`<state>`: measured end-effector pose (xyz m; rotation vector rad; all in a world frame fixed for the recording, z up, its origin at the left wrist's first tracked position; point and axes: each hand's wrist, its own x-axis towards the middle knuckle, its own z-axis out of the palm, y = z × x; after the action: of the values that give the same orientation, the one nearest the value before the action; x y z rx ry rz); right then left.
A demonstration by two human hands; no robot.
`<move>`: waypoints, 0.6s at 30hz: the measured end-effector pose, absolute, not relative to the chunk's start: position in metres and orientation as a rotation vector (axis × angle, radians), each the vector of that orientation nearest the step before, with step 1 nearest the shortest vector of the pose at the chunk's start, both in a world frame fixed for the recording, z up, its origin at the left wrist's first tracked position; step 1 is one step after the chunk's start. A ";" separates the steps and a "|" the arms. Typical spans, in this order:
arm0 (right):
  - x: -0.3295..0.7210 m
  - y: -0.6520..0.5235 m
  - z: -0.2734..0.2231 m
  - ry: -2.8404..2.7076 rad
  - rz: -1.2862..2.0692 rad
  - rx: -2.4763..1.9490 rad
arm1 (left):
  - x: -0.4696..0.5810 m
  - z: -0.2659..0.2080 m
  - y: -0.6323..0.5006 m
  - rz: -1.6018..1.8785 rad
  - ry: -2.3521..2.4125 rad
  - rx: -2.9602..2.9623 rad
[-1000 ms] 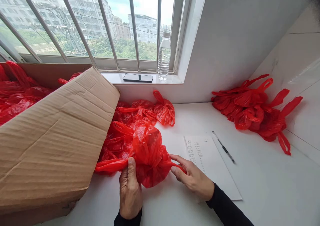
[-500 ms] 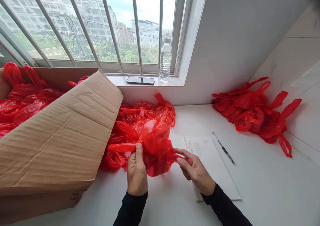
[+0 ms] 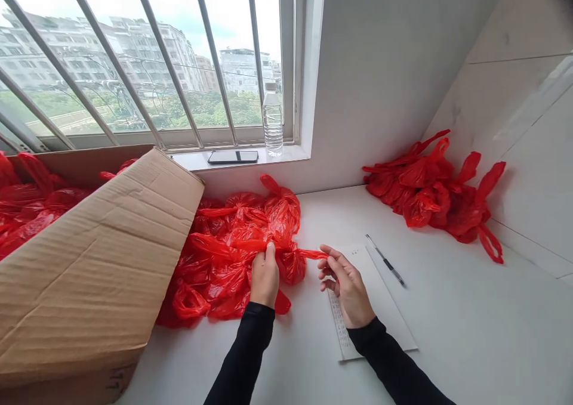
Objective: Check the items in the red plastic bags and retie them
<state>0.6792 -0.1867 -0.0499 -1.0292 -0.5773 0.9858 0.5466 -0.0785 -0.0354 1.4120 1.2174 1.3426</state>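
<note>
A red plastic bag [image 3: 293,265] with a knotted neck lies at the right edge of a pile of similar red bags [image 3: 224,286]. My left hand [image 3: 265,274] is closed on the bag's upper part, thumb on top; its other fingers are largely hidden. Between the thumb and fingers of my right hand [image 3: 344,283] is the end of the bag's handle, stretched taut to the right. That hand hovers over a notepad [image 3: 380,297] with rows of handwriting along its left side.
On the left stands a cardboard box [image 3: 102,244] holding more red bags. A black pen [image 3: 385,260] lies right of the notepad. Flattened red bags [image 3: 430,190] are heaped by the right wall. A phone [image 3: 233,157] and a water bottle [image 3: 273,121] rest on the windowsill.
The bag has come down from a raised, puffed-up position onto the pile. My right hand has drawn its handle out straighter. The view has turned slightly to the right.
</note>
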 end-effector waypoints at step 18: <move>0.671 -0.185 -0.051 -0.634 1.037 -1.121 | 0.562 -0.052 -0.065 0.687 1.234 2.650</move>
<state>0.6712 -0.1854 -0.0511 -1.1211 -0.6344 1.0371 0.5618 -0.0648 -0.0518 2.6504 1.2344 0.6865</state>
